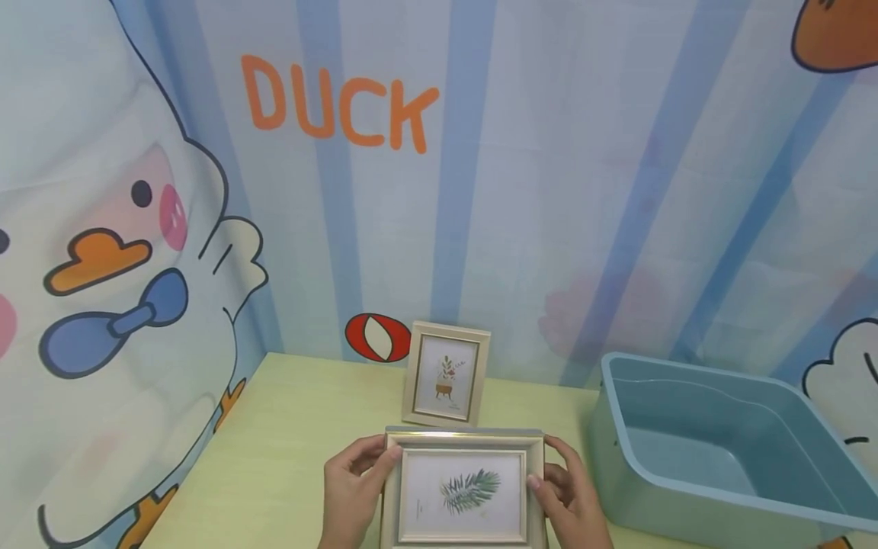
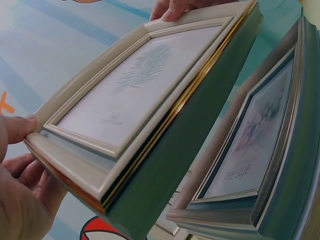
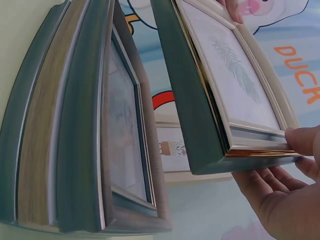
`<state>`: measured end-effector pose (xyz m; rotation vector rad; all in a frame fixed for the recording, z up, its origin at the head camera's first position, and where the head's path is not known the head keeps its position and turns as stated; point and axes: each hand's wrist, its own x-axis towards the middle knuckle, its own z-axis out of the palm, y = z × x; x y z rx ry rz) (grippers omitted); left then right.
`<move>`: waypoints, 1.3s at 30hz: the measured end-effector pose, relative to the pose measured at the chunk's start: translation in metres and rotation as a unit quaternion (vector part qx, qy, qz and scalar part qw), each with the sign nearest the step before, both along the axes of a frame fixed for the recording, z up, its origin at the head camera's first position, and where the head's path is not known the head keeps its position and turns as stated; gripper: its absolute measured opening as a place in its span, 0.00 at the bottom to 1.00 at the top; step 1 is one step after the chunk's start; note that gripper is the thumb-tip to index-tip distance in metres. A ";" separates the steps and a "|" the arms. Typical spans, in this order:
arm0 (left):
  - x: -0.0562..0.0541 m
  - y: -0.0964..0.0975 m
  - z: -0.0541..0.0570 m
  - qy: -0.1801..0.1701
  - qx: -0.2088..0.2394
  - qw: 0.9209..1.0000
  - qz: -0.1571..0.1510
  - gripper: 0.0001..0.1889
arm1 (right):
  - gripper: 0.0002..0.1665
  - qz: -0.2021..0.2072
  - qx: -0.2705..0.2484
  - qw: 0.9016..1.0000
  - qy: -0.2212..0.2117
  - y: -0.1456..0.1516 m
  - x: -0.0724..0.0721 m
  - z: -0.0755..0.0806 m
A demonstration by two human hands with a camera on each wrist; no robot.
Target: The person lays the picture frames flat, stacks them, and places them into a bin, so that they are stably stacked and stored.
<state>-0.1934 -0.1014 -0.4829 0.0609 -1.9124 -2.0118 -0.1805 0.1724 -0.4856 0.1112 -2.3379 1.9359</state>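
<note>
The leaf-print frame (image 1: 463, 488) has a cream moulding with a glossy gilt inner strip (its glazing looks smooth). The small standing frame (image 1: 447, 374) matches. The worktop (image 1: 295, 427) is matt pale wood-look; the blue tub (image 1: 713, 450) is smooth plastic.

Bright, even, soft light; wrist views warped at edges, slightly blurred.

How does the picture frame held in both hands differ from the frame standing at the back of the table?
The held frame is wider than tall and shows a green leaf; the standing frame is upright in format and shows a potted plant. The held one is gripped by the left hand and right hand; the standing one is untouched. Both have pale mouldings with gold trim.
</note>
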 end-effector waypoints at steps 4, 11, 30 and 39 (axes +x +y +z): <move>0.000 -0.002 0.000 -0.024 0.017 1.000 -0.005 0.12 | 0.35 0.025 -0.002 1.000 0.001 0.003 -0.001 0.000; -0.002 -0.005 -0.001 -0.038 0.028 0.999 -0.015 0.14 | 0.48 0.230 -0.031 0.972 -0.040 0.027 -0.007 -0.003; -0.009 0.000 -0.005 -0.089 0.099 0.991 -0.006 0.21 | 0.62 0.294 -0.106 0.947 -0.075 0.035 -0.007 -0.017; -0.008 -0.011 -0.011 -0.088 0.130 0.972 -0.172 0.26 | 0.63 0.321 -0.143 0.934 -0.056 0.045 -0.005 -0.021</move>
